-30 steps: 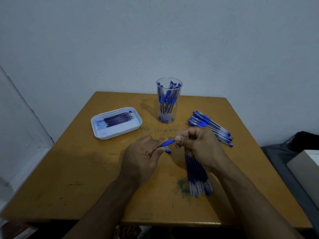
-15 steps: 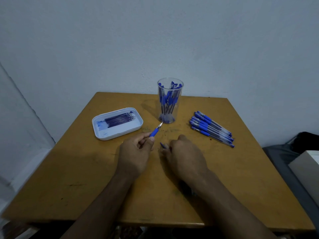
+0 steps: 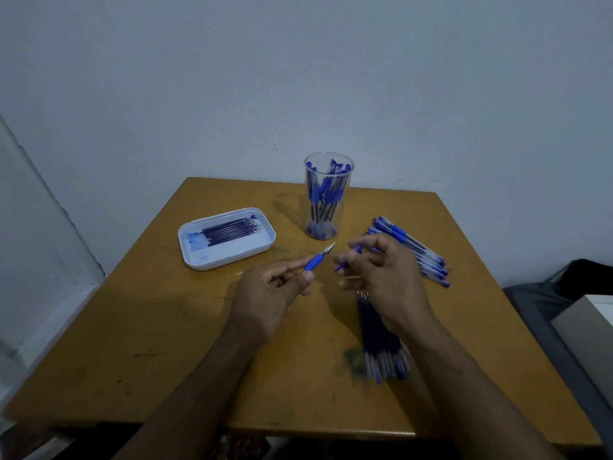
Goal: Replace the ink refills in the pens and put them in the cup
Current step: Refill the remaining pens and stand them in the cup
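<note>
Your table point(image 3: 139, 327) is a worn yellow-brown top set against a pale wall point(image 3: 298, 78). At its far left sits a white tray point(image 3: 199, 260) with a row of refills point(image 3: 230, 231) lying side by side in it. At far centre stands a clear cup point(image 3: 328, 197), upright, with blue pens point(image 3: 323, 194) standing in it. To the right of the cup, more pens lie in a fanned group point(image 3: 421, 254) on the table, partly behind your right hand. Near you, right of centre, a bundle of refills point(image 3: 381, 340) lies with its tips pointing away from you, its far end just under your right wrist.

Your left hand point(image 3: 268, 297) pinches a blue pen grip section point(image 3: 318, 259) between thumb and forefinger, metal tip aimed far and right toward the cup's base, held above the table. Your right hand point(image 3: 381, 273) is just beside it, apart from it, fingers curled loosely around a thin blue piece point(image 3: 348, 260) that shows between the fingers; it is blurred, so you cannot tell whether it is a refill or a barrel. The two hands do not touch.
</note>
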